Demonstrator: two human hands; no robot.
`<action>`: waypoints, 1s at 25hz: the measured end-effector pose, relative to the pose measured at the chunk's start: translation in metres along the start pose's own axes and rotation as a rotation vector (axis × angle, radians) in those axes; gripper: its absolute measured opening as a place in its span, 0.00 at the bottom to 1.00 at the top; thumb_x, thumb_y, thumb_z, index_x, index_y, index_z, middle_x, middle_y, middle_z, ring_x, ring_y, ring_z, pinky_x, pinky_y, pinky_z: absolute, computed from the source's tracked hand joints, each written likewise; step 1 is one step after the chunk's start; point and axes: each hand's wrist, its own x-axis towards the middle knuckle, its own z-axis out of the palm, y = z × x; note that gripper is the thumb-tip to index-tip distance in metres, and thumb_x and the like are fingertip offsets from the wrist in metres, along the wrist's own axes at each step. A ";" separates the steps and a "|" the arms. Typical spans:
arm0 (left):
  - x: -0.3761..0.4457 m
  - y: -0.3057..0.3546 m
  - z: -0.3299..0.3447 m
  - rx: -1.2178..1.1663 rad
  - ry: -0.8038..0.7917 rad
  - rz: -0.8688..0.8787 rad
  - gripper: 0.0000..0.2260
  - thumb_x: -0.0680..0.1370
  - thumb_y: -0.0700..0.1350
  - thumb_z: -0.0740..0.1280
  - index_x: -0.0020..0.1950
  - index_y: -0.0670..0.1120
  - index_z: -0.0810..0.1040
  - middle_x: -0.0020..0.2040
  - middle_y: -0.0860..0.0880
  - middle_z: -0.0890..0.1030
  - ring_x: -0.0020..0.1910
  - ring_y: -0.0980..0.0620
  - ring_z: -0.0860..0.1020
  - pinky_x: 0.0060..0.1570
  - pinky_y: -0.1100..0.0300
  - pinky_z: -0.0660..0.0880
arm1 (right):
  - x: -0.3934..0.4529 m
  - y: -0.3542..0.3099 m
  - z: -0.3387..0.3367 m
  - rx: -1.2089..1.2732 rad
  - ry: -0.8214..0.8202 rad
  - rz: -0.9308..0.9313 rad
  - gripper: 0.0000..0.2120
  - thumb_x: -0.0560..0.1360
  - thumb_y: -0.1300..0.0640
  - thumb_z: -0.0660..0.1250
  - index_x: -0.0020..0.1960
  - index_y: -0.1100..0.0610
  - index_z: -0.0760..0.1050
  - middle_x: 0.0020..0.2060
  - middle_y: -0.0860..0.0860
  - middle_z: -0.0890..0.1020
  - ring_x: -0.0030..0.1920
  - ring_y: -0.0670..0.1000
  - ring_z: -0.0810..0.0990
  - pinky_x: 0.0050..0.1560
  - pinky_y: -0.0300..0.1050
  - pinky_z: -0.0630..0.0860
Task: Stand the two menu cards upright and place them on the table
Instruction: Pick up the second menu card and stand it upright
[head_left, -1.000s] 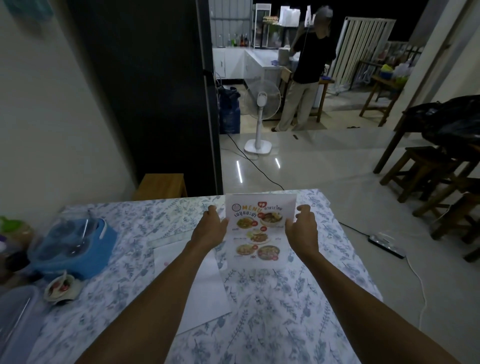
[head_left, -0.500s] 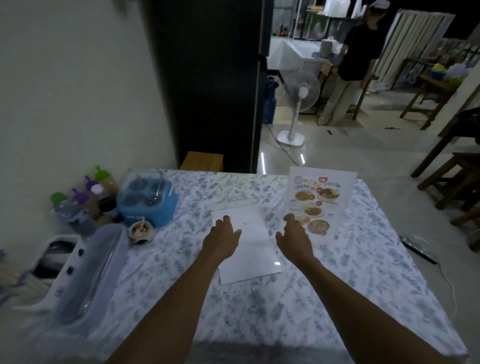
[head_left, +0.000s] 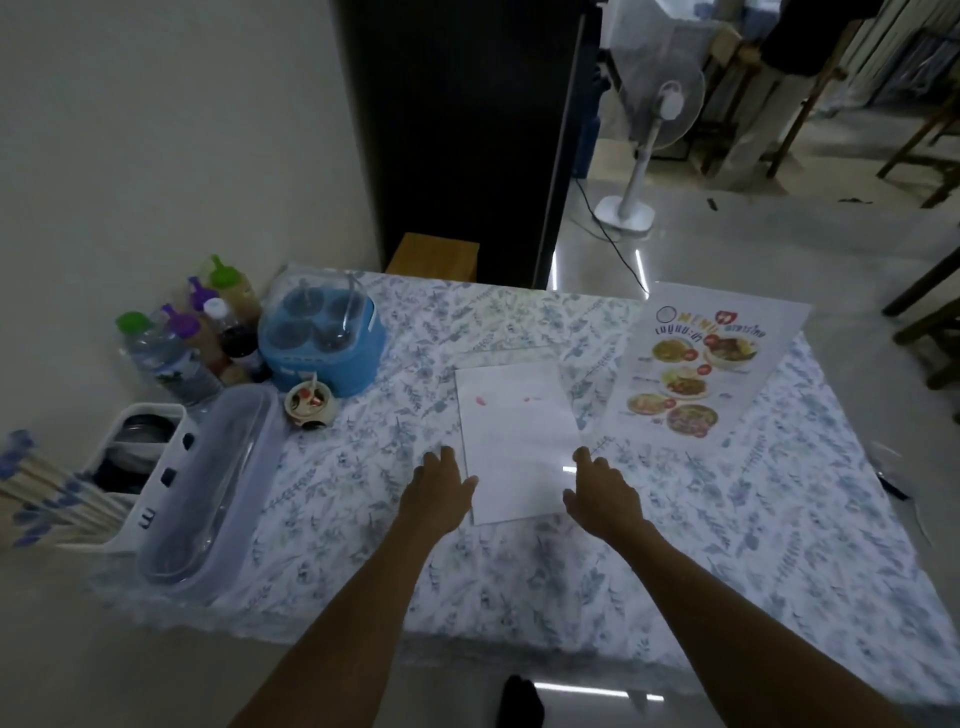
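- We had both hands out over the desk (head_left: 727, 545), which wore a blue floral cloth.
- Left hand (head_left: 439, 491) was open, fingers spread, thumb right at the left edge of the blank card (head_left: 514, 441). Not gripping anything.
- Right hand (head_left: 602, 493) was open too, sitting at the card's lower right corner. Touching it or just above it, we honestly couldn't tell.
- That blank card lay flat, white side up, in the middle of the desk, with a couple of faint pink marks near its top.
- The menu card (head_left: 706, 369) showed its printed face with food photos, over at the far right side of the desk. It looked propped up and leaning back, but the wide lens made that hard to call.
- The two cards sat just beside each other, not overlapping.
- Over on the left by the wall: squeeze bottles (head_left: 208, 322) with green and purple caps, a blue caddy (head_left: 322, 348) with a clear lid, and a small bowl (head_left: 310, 405) just in front of it.
- A clear long box (head_left: 208, 483) and a white holder (head_left: 140, 467) were at the near left, with chopsticks (head_left: 47, 499) poking out toward the edge.
- A white fan (head_left: 660, 114) stood on the floor past the desk.
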 end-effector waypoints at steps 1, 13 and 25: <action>0.007 -0.001 0.010 -0.009 -0.022 -0.017 0.27 0.82 0.56 0.60 0.76 0.42 0.60 0.72 0.38 0.66 0.67 0.38 0.71 0.64 0.44 0.72 | 0.009 0.013 0.003 0.002 -0.024 0.046 0.27 0.76 0.51 0.64 0.71 0.57 0.59 0.59 0.60 0.75 0.56 0.62 0.76 0.52 0.58 0.78; 0.033 0.044 0.048 -0.112 0.070 -0.199 0.21 0.82 0.46 0.63 0.72 0.41 0.65 0.68 0.35 0.66 0.64 0.37 0.71 0.60 0.48 0.73 | 0.042 0.032 0.018 0.272 -0.021 0.148 0.19 0.77 0.60 0.60 0.67 0.59 0.64 0.55 0.64 0.76 0.52 0.63 0.77 0.51 0.52 0.74; -0.073 -0.004 -0.006 -0.288 0.135 -0.092 0.18 0.79 0.46 0.68 0.67 0.43 0.71 0.65 0.41 0.77 0.63 0.42 0.77 0.63 0.48 0.74 | -0.090 0.003 0.001 0.764 0.108 0.344 0.13 0.74 0.62 0.61 0.58 0.58 0.74 0.45 0.53 0.76 0.39 0.49 0.76 0.46 0.50 0.79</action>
